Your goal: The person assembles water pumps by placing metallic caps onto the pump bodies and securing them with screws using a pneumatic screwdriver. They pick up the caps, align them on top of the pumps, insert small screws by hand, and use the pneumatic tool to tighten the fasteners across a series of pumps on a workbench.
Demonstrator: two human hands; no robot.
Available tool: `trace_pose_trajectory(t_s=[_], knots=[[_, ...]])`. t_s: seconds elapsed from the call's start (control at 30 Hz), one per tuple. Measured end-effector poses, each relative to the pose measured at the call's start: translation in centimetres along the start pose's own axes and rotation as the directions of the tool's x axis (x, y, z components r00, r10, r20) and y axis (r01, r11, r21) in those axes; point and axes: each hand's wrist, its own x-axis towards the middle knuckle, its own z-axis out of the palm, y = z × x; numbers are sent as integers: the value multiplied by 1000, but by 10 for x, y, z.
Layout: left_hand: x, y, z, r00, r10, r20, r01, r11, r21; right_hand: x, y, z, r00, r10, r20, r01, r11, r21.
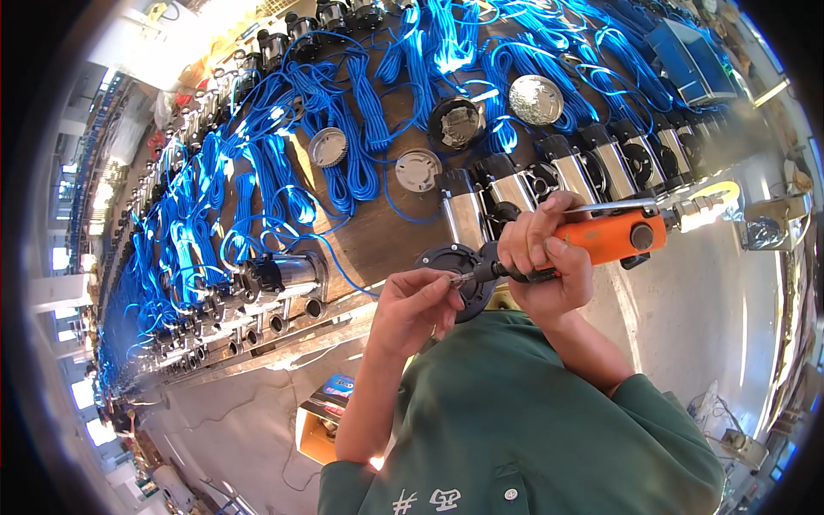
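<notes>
My right hand (549, 275) is wrapped round an orange air screwdriver (611, 239) held sideways, its bit pointing left. My left hand (410, 307) is closed in a pinch at the tip of the bit. A small metal piece that looks like a screw (462, 279) shows between thumb and finger there. Right behind the fingertips is a black round pump part (446, 257) with holes in its face, partly hidden by both hands. A steel-bodied pump (464, 210) stands just beyond it.
A row of steel pumps (566, 163) runs to the right. Coiled blue cables (369, 112) cover much of the brown table (369, 245), with round metal covers (418, 170) among them. More pumps (279, 279) lie left. A blue bin (691, 64) stands far right; an open carton (316, 433) is below the table.
</notes>
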Motion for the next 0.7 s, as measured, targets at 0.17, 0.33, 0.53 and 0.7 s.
trace_pose_trajectory(t_s=[0.17, 0.33, 0.53, 0.7], knots=[[7, -11, 16, 998, -38, -51, 38, 999, 11, -8, -13, -15, 996, -71, 57, 75, 996, -57], [12, -15, 19, 997, -79, 7, 78, 996, 53, -14, -21, -24, 996, -71, 46, 73, 996, -54], [15, -7, 30, 999, -40, -7, 34, 727, 686, -26, -29, -34, 999, -38, -27, 34, 992, -118], [18, 6, 37, 975, -213, 68, -44, 117, 992, -48, -8, -57, 998, 30, -59, -46, 951, -305]])
